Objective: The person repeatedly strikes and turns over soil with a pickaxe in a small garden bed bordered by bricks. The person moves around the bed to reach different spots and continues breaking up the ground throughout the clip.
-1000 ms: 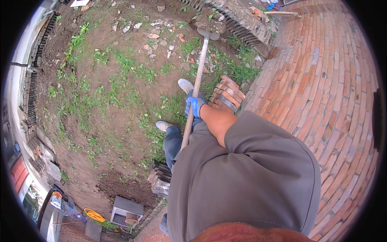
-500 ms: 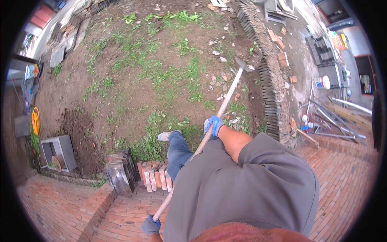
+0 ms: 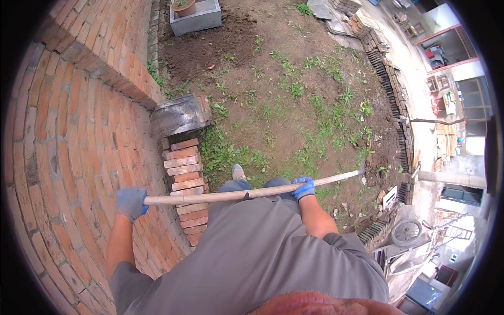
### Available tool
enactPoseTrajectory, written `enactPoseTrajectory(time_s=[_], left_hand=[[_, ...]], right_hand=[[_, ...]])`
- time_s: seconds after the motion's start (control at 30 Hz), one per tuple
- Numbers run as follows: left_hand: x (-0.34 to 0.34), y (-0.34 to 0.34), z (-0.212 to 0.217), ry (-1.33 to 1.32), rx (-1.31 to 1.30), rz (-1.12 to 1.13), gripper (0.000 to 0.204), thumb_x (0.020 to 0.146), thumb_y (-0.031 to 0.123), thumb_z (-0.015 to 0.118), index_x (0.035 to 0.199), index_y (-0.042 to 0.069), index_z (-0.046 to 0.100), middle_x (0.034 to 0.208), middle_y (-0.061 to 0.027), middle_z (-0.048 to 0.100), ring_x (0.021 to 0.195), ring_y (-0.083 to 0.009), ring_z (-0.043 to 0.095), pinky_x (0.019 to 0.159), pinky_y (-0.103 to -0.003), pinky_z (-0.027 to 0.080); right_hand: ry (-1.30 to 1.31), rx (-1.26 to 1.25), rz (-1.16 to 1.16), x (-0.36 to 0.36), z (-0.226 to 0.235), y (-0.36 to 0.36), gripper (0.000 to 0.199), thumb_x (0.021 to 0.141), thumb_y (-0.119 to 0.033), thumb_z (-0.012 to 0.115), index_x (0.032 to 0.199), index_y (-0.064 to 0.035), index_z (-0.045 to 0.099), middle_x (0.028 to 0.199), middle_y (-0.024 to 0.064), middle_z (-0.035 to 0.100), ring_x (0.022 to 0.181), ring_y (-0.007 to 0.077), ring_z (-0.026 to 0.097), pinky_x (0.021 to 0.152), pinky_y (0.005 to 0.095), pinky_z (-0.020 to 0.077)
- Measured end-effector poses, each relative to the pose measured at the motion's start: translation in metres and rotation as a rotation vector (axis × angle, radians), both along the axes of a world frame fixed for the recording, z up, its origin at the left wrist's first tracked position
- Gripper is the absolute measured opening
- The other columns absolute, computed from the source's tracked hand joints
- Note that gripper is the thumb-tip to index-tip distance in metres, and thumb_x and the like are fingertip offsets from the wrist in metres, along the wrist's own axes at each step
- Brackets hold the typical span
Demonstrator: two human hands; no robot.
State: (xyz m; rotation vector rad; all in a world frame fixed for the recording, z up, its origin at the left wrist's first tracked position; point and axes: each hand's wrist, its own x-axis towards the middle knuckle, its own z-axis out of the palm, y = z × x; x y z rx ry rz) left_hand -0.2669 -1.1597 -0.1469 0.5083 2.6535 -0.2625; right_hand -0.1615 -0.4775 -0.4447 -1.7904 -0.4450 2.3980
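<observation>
A long-handled hoe (image 3: pixel 220 197) lies across in front of my body, its pale wooden handle running nearly level. My left hand (image 3: pixel 131 203), in a grey-blue glove, is closed round the handle's left end, above the brick paving. Farther right, my gloved right hand (image 3: pixel 303 188) grips the same handle in front of my legs. Toward the right, the hoe's head (image 3: pixel 362 169) is small and partly unclear, at the patch of soil (image 3: pixel 283 142) with weeds. One shoe (image 3: pixel 238 172) shows just beyond the handle.
A row of stacked bricks (image 3: pixel 186 176) stands beside my legs, with dark tiles (image 3: pixel 181 115) at its far end. Beyond is a grey trough (image 3: pixel 197 20) holding a pot. Upright tiles (image 3: pixel 386 73) edge the soil; a wheel (image 3: pixel 406 232) lies to the right.
My view and body have turned left. The hoe has swung from a steep diagonal to nearly level across me; my left hand has come up and out to the left, still holding it.
</observation>
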Motion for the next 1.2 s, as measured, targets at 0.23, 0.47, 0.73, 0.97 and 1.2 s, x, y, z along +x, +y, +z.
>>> enactPoseTrajectory(time_s=[0.23,0.47,0.73,0.97,1.2], left_hand=[[0.056,-0.004,0.039,0.002,-0.125,0.334,0.013,0.079,0.031,0.072,0.079,0.018,0.072,0.075,-0.0092,0.073,0.073,-0.0326,0.072,0.071,-0.047,0.053],[0.112,0.078,0.052,0.022,-0.269,0.539,0.016,0.078,0.037,0.071,0.079,0.021,0.070,0.071,-0.0074,0.071,0.065,-0.0307,0.069,0.061,-0.047,0.049],[0.197,0.243,0.029,-0.612,0.088,1.094,0.042,0.090,0.045,0.070,0.125,0.022,0.067,0.085,-0.0144,0.074,0.081,-0.0391,0.073,0.078,-0.052,0.057],[0.061,0.417,-0.013,-0.389,0.149,1.308,0.039,0.087,0.053,0.064,0.099,0.018,0.073,0.089,-0.0184,0.075,0.087,-0.0437,0.073,0.077,-0.054,0.057],[-0.174,0.443,-0.021,-0.262,0.427,1.134,0.041,0.090,0.054,0.060,0.105,0.018,0.072,0.093,-0.0220,0.075,0.090,-0.0463,0.071,0.078,-0.056,0.055]], right_hand=[[-0.074,-0.112,0.272,-0.151,-0.037,-0.043,0.025,0.094,-0.028,0.049,0.072,-0.0179,0.044,0.062,0.0018,0.044,0.058,0.0240,0.044,0.067,0.0446,0.0493],[0.126,-0.300,0.675,-0.292,-0.098,-0.062,0.020,0.094,-0.019,0.052,0.074,-0.0185,0.047,0.064,0.0014,0.048,0.055,0.0253,0.046,0.063,0.0464,0.0499],[-0.228,-0.045,0.882,-0.432,-0.041,-0.031,0.016,0.097,-0.020,0.057,0.082,-0.0141,0.053,0.068,0.0052,0.051,0.057,0.0264,0.054,0.056,0.0467,0.0497],[-0.126,0.408,1.025,-0.614,-0.015,-0.009,0.010,0.095,-0.020,0.062,0.089,-0.0130,0.058,0.074,0.0064,0.055,0.064,0.0262,0.058,0.060,0.0481,0.0556],[0.088,0.262,1.157,-0.728,0.007,-0.073,0.011,0.096,-0.019,0.063,0.101,-0.0093,0.063,0.082,0.0087,0.060,0.064,0.0272,0.060,0.061,0.0468,0.0582]])
